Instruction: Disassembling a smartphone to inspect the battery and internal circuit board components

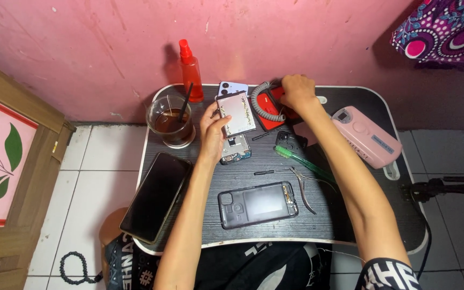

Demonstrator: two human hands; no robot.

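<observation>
My left hand [213, 131] grips a detached phone screen panel [236, 113], its metal back facing up, above an opened phone body [236, 149] with its circuit board showing. My right hand [298, 91] reaches to the back of the small black lap table [345, 215] and rests on a red and black device [267, 110] with a grey coiled cord [263, 102]. Whether those fingers grip it is hidden. A light purple phone [232, 87] lies behind the panel.
A glass of dark drink with a straw [170, 122] and a red spray bottle [191, 70] stand back left. A black phone [156, 196] lies at the left, a dark phone case [258, 204] at the front, with a green toothbrush [302, 161], pliers [304, 188] and a pink device [365, 137].
</observation>
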